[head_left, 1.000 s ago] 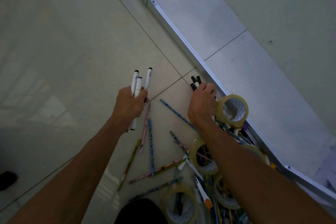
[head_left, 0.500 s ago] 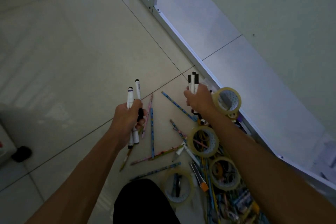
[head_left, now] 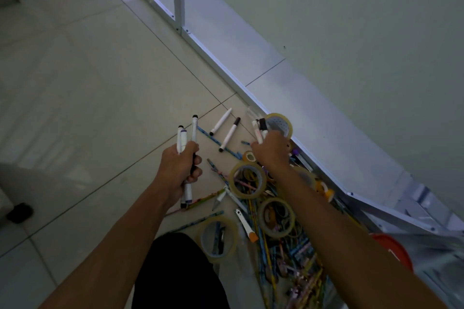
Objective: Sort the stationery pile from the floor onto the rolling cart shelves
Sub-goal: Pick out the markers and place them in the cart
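My left hand (head_left: 179,169) grips a bunch of white markers (head_left: 187,134) with dark caps, held upright above the floor. My right hand (head_left: 272,149) grips a few markers (head_left: 259,128) and also carries a roll of clear tape (head_left: 280,124). Two white markers (head_left: 221,121) (head_left: 229,134) lie loose on the tiles between my hands. Below my right arm spreads the stationery pile (head_left: 276,246): patterned pencils, pens and several tape rolls (head_left: 247,179).
A white metal frame rail (head_left: 226,65) runs diagonally along the wall on the right. A red round object (head_left: 394,246) sits at the lower right. A dark caster-like foot (head_left: 18,212) stands at the left edge. My dark-clothed knee (head_left: 175,271) fills the bottom centre.
Both hands have risen from the floor with their markers. Two white markers now lie on the tiles between my hands where none showed before.
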